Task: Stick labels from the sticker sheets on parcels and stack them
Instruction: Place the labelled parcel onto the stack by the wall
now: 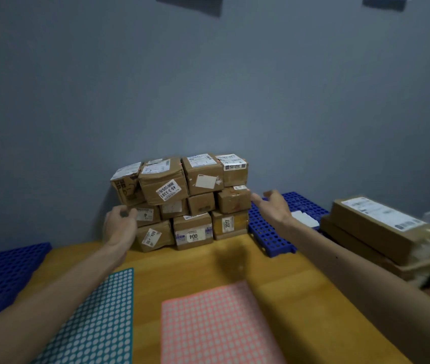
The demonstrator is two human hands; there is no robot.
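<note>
Pink sticker sheet (216, 324), teal sticker sheet (98, 319) at bottom; centre parcel stack (195, 200) looks largely built. Left grip (119, 227) curled, hold unclear; right grip (274, 206) spread, empty. Long parcels (382, 227) at right seemingly wait.

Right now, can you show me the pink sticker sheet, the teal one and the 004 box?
pink sticker sheet (216, 327), head view, sheet's middle
teal sticker sheet (103, 319), head view, sheet's middle
004 box (193, 228), head view, front face

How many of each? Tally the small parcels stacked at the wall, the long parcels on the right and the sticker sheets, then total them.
Small parcels visible in the stack: 11
Long parcels: 2
Teal sticker sheet: 1
Pink sticker sheet: 1
Total: 15
</note>
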